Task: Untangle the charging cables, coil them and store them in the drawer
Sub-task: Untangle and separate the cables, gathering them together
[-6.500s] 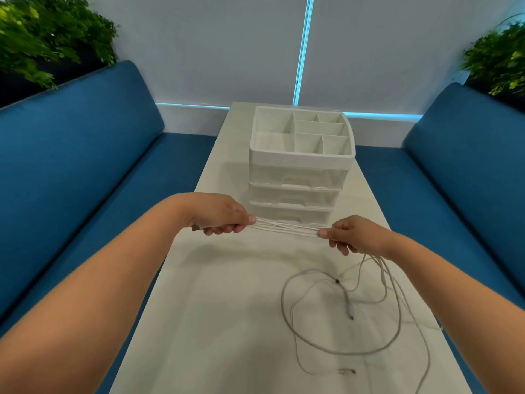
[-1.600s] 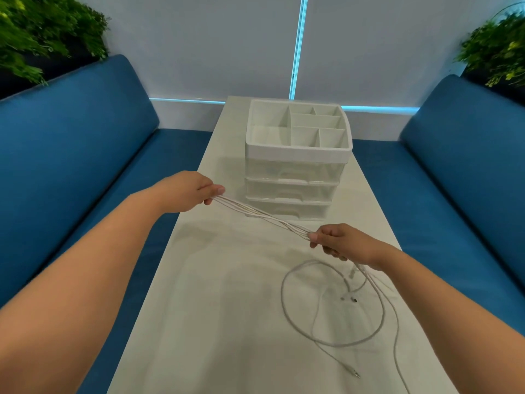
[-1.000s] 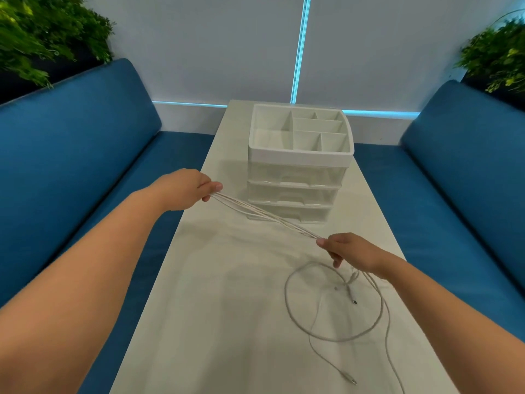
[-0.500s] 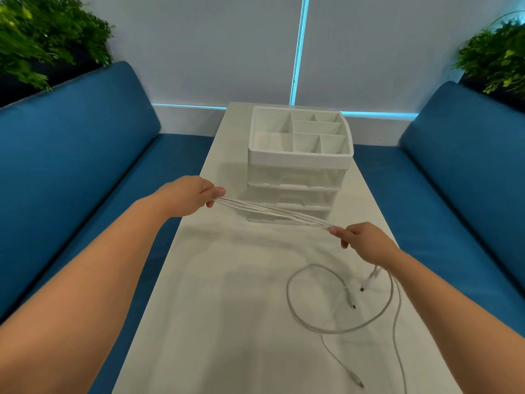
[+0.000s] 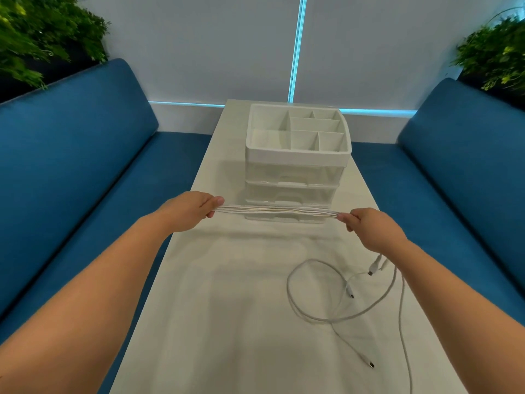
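A bundle of several white charging cable strands point(image 5: 277, 211) stretches level between my hands, just in front of the drawer unit. My left hand point(image 5: 189, 209) pinches its left end and my right hand point(image 5: 368, 226) pinches its right end. From my right hand the loose cable point(image 5: 321, 318) drops to the white table point(image 5: 227, 322), where it lies in a loop with several plug ends beside it. The white plastic drawer unit point(image 5: 295, 166) stands in the middle of the table, its drawers closed and its top tray of compartments bare.
Blue sofas run along both sides of the table, left point(image 5: 71, 166) and right point(image 5: 468, 155). Green plants stand in the back left point(image 5: 37, 38) and back right point(image 5: 494, 55) corners. A white wall with a lit cyan strip point(image 5: 297, 46) closes the far end.
My right hand has risen and moved right, so the bundle now runs level and taut instead of slanting down. More cable has been drawn up from the table; the loop has shrunk.
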Demonstrator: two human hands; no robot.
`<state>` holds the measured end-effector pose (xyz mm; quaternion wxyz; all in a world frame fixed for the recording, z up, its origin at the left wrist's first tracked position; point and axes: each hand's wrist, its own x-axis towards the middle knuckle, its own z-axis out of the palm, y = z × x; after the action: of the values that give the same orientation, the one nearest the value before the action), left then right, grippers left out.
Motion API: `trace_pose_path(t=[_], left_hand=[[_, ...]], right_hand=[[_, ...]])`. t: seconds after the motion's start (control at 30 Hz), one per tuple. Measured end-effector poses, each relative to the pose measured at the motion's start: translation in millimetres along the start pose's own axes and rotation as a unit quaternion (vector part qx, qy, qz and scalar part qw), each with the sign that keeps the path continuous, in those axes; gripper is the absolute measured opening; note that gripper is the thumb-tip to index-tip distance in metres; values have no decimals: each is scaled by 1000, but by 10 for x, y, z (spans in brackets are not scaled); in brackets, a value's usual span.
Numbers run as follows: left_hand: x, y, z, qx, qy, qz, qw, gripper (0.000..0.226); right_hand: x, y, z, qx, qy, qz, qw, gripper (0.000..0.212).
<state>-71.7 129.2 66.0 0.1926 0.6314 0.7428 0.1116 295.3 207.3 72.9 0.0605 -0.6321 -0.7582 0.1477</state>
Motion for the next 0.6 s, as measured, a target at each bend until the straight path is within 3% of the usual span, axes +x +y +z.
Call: trace_pose_path(t=[0.13,0.23,0.3,0.47,0.6], left_hand=[[-26,-136,127,-5,21,-18,1000,52],[-53,-287,244,-31,37,-35,998,54],[-71,-339,312,-60,52,-30,996,55],[-79,-198,474,-143,79,-1,987,50],[-103,-102,646,-195,100,-1,976,50]], right_hand=[[-48,-45,-124,101,-40,-36,993,48],[-190,-83,-360,301,-168,-50,937,41],[-242,-104,-529,305,-208,-78,926,40],[-115,-204,-694,143,-60,-96,983,42],[-116,-272,-864,98,-18,-120,988,41]])
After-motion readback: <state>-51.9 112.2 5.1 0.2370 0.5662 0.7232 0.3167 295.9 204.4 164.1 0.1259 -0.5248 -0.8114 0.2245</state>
